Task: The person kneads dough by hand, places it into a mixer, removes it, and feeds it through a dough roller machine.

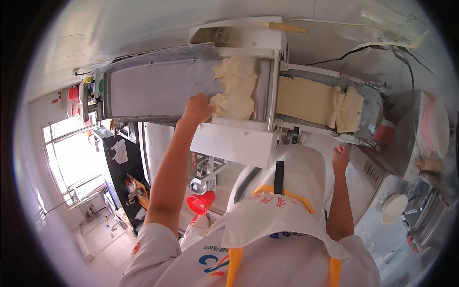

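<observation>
Left hand [197, 108] reaches up to the middle of the frame and presses against a ragged lump of pale dough [235, 88], fingers closed on its lower left edge. That dough lies on the grey belt [158, 88] of a dough sheeter [234, 143], right beside the upright roller housing. Right hand [340, 155] rests lower right of centre against the machine's white side, fingers loosely curled, holding nothing. Right of the rollers, 1 flat folded dough sheet [315, 103] lies on the belt. A brush [224, 34] sits atop the machine.
</observation>
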Demonstrator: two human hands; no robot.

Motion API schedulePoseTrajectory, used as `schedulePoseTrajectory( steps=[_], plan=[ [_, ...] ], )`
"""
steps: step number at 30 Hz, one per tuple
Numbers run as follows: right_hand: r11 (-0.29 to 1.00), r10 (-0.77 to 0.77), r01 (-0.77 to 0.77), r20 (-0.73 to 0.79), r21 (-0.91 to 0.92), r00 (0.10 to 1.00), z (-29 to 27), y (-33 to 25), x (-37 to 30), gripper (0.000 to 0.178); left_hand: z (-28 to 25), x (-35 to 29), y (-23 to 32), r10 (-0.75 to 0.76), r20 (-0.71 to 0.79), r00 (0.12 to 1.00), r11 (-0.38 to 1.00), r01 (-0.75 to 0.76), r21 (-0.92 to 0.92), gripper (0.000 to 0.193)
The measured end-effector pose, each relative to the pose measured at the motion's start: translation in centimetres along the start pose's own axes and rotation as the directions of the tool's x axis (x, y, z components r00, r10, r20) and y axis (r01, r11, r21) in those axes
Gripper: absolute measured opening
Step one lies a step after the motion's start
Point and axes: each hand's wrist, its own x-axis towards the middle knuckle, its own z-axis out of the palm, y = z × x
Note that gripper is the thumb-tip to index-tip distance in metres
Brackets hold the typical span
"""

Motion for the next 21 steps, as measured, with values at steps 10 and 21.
schedulePoseTrajectory(
  steps=[10,21],
  plan=[
    [0.99,0.141,-0.139,-0.083,0.03,0.986,-1.5,1.4,-2.9,0.028,10.6,6.1,-4.9,0.254,-0.061,0.965,0.962,-0.246,0.118,0.012],
    [0.889,0.305,-0.375,0.272,0.262,0.913,-2.5,1.0,-3.9,0.022,3.6,6.6,3.3,0.071,-0.295,0.953,0.981,-0.121,-0.154,0.014]
  ],
)
